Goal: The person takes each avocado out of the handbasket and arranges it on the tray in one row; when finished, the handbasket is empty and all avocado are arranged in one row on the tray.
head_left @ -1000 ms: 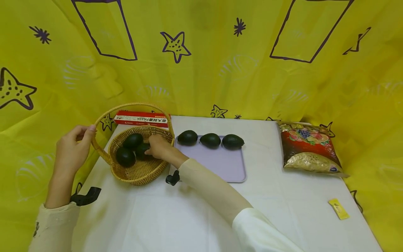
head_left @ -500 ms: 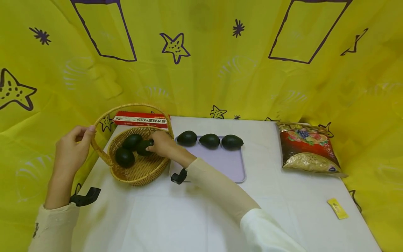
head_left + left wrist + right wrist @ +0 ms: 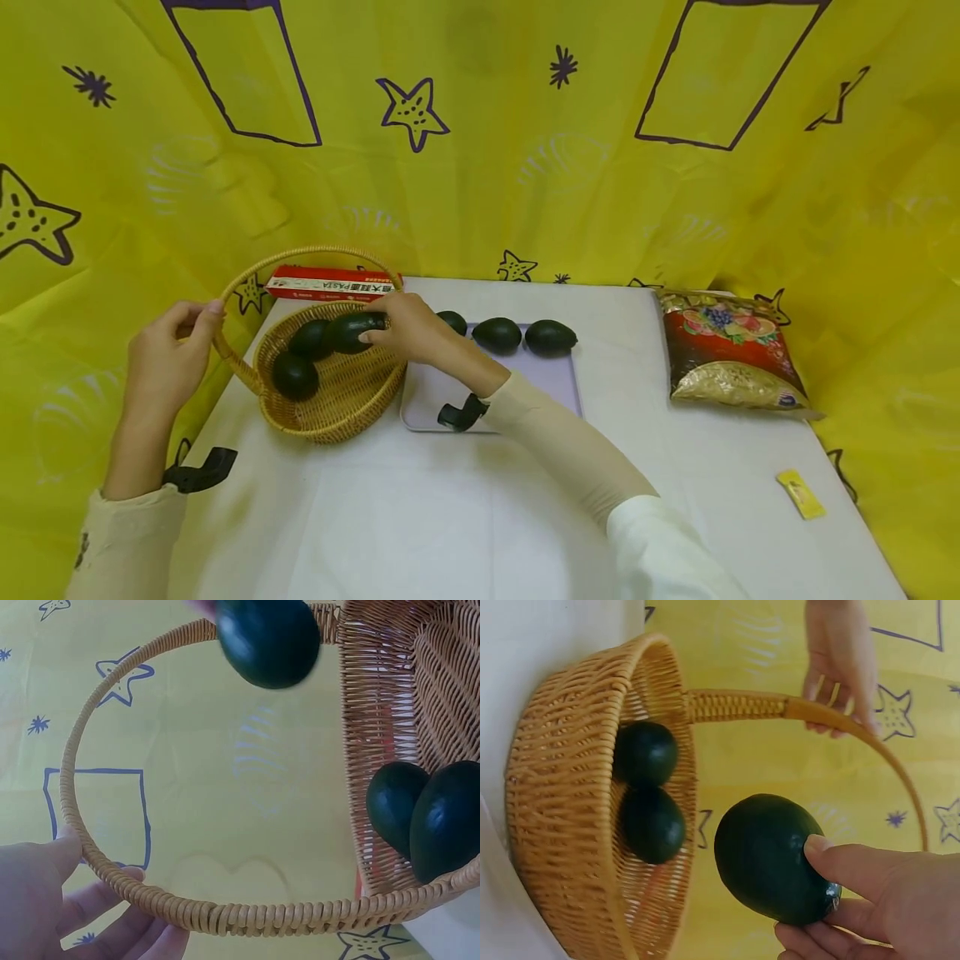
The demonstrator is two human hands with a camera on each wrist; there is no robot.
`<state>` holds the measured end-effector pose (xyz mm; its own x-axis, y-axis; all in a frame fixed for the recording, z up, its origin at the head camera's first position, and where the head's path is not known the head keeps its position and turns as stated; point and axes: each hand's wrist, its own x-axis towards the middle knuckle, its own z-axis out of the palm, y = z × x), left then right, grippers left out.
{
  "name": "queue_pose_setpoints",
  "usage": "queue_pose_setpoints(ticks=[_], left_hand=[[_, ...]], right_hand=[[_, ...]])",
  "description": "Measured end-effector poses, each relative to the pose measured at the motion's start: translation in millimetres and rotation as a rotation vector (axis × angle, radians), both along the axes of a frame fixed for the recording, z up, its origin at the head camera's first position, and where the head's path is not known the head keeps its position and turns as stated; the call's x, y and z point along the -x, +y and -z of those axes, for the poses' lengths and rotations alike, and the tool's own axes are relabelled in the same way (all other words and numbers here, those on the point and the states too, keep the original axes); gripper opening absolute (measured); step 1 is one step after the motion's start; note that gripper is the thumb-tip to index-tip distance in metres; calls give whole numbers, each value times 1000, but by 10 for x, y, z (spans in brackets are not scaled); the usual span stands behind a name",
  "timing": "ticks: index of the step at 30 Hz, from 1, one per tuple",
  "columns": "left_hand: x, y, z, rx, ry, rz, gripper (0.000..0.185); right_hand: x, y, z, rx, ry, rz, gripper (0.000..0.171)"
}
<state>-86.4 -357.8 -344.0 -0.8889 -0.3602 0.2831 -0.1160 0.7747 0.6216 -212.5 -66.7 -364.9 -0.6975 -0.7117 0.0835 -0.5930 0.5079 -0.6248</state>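
Pinching avocado (image 3: pixel 769 859) between right fingers (image 3: pixel 859 870).

A yellow curtain (image 3: pixel 480 200) printed with dark starfish and pale shells hangs behind a white-covered table (image 3: pixel 420 517). A red and white pasta box (image 3: pixel 330 284) lies at the table's far left corner. Toward the far right lies a shiny red and gold bag (image 3: pixel 727 354) picturing fruit; a small yellow packet (image 3: pixel 801 493) lies nearer the front, near the right edge.
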Motion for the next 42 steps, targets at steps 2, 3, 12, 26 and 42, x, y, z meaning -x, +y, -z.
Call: queue_pose_setpoints(ticks=[2,3,12,26,42], left_hand=[[-13,-7,0,-5,5,-2,55],[-17,-10,1,-6,7,-2,55],[-9,-5,12,-10,14,0,55],[-6,16,21,-10,32,-24,52],[6,14,11,-4,20,-11,52]], right_hand=[[-15,82,-41,6,-4,8,47],[-21,130,-58,12,-5,10,46],[1,757,32,129,16,24,46],[64,1373,437,138,-55,140,50],[152,1209,950,102,-73,187,49]])
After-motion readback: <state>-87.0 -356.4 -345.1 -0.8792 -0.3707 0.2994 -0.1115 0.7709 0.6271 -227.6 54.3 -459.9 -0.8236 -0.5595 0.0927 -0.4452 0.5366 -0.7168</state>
